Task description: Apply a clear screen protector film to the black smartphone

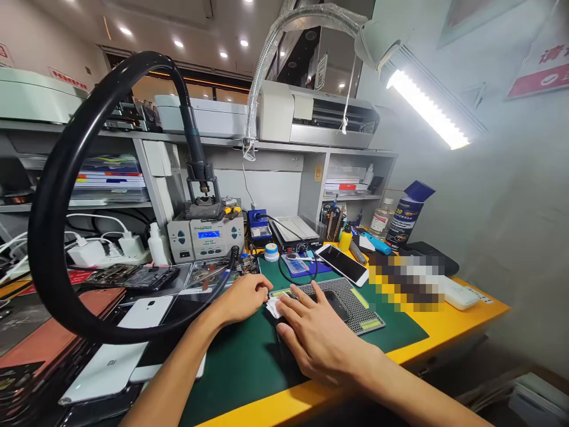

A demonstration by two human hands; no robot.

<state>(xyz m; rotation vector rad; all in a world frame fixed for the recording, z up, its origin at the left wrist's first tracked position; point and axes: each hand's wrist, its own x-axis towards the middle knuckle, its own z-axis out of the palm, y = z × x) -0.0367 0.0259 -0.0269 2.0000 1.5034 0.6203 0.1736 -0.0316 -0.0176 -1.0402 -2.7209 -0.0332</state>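
My right hand (317, 332) lies over the mat with its fingers stretched out, resting on a crumpled white tissue (274, 307). Beneath and beyond it shows part of a flat black object (336, 305), phone-like but mostly covered. Close by, my left hand (243, 298) is curled, fingertips bent in at the left edge of the tissue; whatever they hold, if anything, is hidden. Under these things lies a grey perforated pad (372, 319) with yellow-green labels, on a green work mat (235, 379).
A thick black hose (44, 237) loops across the left, above stacked phones (102, 373). Behind stand a hot-air station (207, 237) and a small blue-lidded jar (271, 252). A white phone (342, 265), a spray can (404, 222) and a lit lamp (427, 110) are to the right.
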